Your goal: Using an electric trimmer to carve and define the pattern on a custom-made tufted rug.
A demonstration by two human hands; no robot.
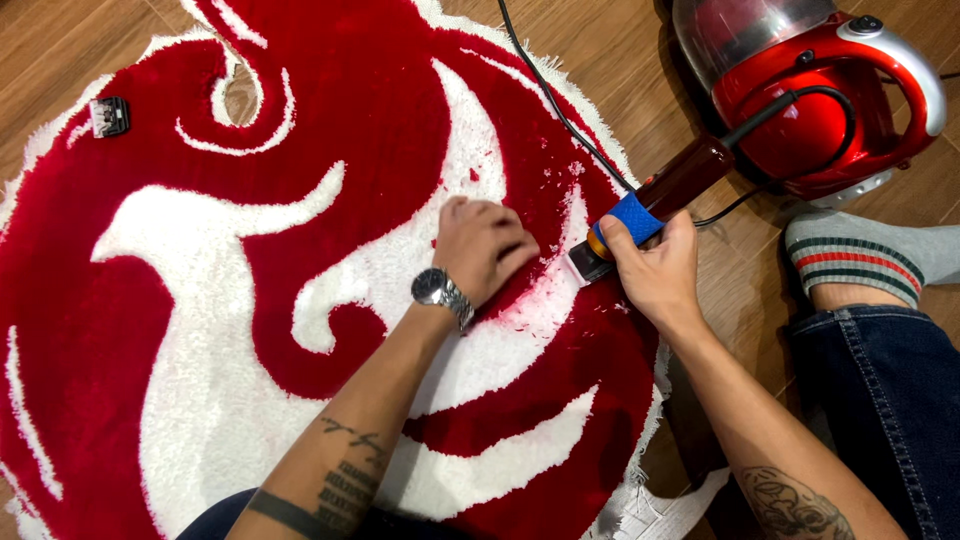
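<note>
At nine o'clock, the left hand [482, 248] presses knuckles-down, holding nothing, on the plush red-and-white tufted rug [180, 330]. Just beside it, toward three, the right hand [655, 270] clamps a corded electric clipper [655, 200], its blade seemingly touching pile. A glossy red vacuum [810, 95] sits at one o'clock.

A red canister vacuum cleaner [810, 90] with a silver handle and a clear dust bin stands on the wooden floor [620, 60] at the upper right — just beyond the rug's fringe. Near it, a grey sock [870, 255] with red and green stripes shows above the cuff of dark blue jeans [880, 400]. At the far upper left lies a small black clipper blade attachment [109, 116] — apart from everything else, resting on a white patch of pile
</note>
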